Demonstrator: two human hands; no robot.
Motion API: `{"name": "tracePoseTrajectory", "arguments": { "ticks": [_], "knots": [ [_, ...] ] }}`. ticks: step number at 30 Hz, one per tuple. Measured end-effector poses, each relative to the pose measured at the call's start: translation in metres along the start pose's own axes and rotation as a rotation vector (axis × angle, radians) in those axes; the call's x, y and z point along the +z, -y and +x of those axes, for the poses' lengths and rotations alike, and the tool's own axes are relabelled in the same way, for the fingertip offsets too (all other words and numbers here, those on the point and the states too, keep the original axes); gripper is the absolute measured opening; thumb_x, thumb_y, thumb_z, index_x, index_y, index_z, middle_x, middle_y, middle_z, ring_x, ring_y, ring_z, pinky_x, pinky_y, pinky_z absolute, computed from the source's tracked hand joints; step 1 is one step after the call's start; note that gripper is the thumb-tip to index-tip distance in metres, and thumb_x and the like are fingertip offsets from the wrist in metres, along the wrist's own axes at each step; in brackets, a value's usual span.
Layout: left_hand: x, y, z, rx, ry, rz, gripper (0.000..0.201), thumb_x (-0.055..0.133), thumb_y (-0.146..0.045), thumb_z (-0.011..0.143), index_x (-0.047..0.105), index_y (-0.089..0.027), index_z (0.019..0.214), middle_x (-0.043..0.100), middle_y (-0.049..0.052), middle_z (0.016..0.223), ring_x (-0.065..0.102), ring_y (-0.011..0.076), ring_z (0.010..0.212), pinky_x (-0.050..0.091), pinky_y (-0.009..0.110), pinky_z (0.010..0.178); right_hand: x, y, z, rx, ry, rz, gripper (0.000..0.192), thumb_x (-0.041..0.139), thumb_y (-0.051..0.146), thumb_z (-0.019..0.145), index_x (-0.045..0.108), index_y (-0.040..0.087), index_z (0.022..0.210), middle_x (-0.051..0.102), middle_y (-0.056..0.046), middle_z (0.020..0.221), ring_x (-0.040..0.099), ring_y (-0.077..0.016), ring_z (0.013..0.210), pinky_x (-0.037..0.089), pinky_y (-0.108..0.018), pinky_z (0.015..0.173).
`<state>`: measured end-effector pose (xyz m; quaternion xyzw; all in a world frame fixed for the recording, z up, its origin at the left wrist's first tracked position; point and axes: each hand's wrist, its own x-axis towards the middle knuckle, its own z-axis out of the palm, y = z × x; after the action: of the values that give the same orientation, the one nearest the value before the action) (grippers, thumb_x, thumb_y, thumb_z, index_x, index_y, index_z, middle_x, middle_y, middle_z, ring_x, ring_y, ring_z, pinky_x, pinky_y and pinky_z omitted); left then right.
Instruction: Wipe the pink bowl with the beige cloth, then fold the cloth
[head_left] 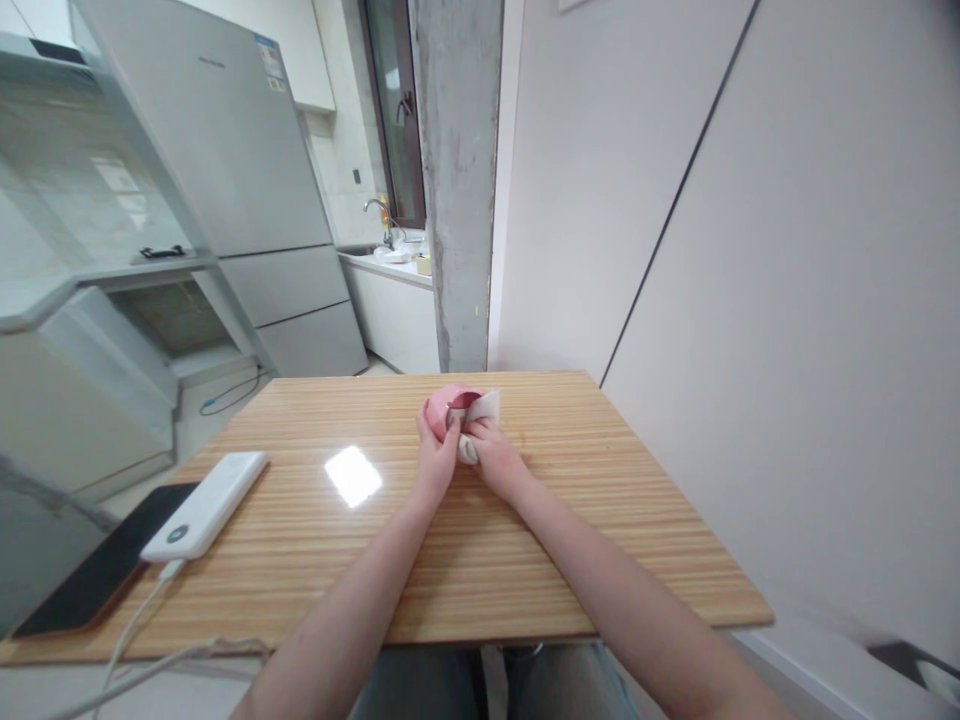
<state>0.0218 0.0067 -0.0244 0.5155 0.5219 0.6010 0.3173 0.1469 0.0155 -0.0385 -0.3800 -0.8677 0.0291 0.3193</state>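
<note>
Near the far edge of the wooden table, a pink bowl is tipped on its side, its opening turned toward the right. My left hand grips its near rim, thumb on the inner side. In my right hand is a white paper tissue, bunched up and pressed at the bowl's opening. One end of the tissue sticks up at the right and another part hangs below my fingers. The fingertips of my right hand are partly hidden by the tissue and the bowl.
On the table's left lie a white power bank with a cable plugged in and a dark flat panel. Behind the table stand a tall fridge, a sink counter and a concrete pillar. A pale wall borders the right.
</note>
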Motion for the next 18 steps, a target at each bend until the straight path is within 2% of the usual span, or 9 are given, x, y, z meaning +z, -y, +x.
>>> {"name": "tracePoseTrajectory", "arguments": {
  "ticks": [3, 6, 10, 12, 14, 18],
  "knots": [
    [-0.011, -0.004, 0.006, 0.043, 0.026, 0.126, 0.064, 0.055, -0.043, 0.082, 0.031, -0.018, 0.136, 0.053, 0.013, 0.126, 0.052, 0.0238, 0.117, 0.039, 0.037, 0.101, -0.009, -0.004, 0.001, -0.037, 0.049, -0.065, 0.020, 0.052, 0.012, 0.085, 0.064, 0.018, 0.100, 0.062, -0.008, 0.103, 0.049, -0.0204, 0.101, 0.043, -0.032, 0.086],
    [-0.013, -0.005, 0.006, 0.043, 0.072, 0.197, 0.071, 0.061, -0.042, 0.077, 0.031, -0.020, 0.137, 0.058, 0.012, 0.120, 0.058, 0.0261, 0.109, 0.043, 0.040, 0.096, -0.012, -0.005, 0.000, 0.020, 0.064, -0.158, 0.020, 0.047, 0.017, 0.090, 0.063, 0.018, 0.102, 0.061, -0.010, 0.107, 0.049, -0.0216, 0.103, 0.043, -0.034, 0.086],
    [0.002, 0.003, 0.000, -0.004, 0.033, -0.012, 0.085, 0.069, -0.036, 0.071, 0.022, -0.020, 0.140, 0.054, 0.013, 0.125, 0.056, 0.0218, 0.113, 0.043, 0.034, 0.097, -0.003, -0.002, -0.003, 0.112, 0.040, -0.166, 0.023, 0.048, 0.015, 0.088, 0.063, 0.018, 0.105, 0.061, -0.010, 0.108, 0.048, -0.0226, 0.103, 0.043, -0.034, 0.086],
    [0.007, 0.007, -0.001, -0.070, 0.004, -0.075, 0.079, 0.068, -0.036, 0.071, 0.027, -0.018, 0.136, 0.052, 0.014, 0.128, 0.054, 0.0212, 0.116, 0.042, 0.032, 0.098, 0.002, 0.000, -0.003, 0.091, 0.047, -0.127, 0.024, 0.049, 0.012, 0.086, 0.064, 0.017, 0.104, 0.062, -0.009, 0.106, 0.048, -0.0214, 0.101, 0.043, -0.032, 0.086],
    [0.005, 0.009, 0.002, -0.111, -0.009, -0.018, 0.064, 0.066, -0.036, 0.073, 0.039, -0.014, 0.127, 0.056, 0.015, 0.122, 0.055, 0.0228, 0.113, 0.043, 0.034, 0.097, 0.003, 0.001, -0.001, 0.059, 0.062, -0.111, 0.023, 0.051, 0.011, 0.085, 0.065, 0.016, 0.101, 0.062, -0.008, 0.105, 0.048, -0.0206, 0.099, 0.044, -0.031, 0.085],
    [-0.014, 0.004, 0.012, 0.008, 0.052, 0.182, 0.044, 0.061, -0.034, 0.076, 0.051, -0.014, 0.114, 0.063, 0.012, 0.107, 0.060, 0.0243, 0.101, 0.046, 0.036, 0.090, -0.005, 0.002, 0.001, 0.032, 0.096, -0.194, 0.020, 0.050, 0.015, 0.088, 0.066, 0.018, 0.099, 0.062, -0.008, 0.106, 0.048, -0.0209, 0.101, 0.044, -0.031, 0.081]
  ]
}}
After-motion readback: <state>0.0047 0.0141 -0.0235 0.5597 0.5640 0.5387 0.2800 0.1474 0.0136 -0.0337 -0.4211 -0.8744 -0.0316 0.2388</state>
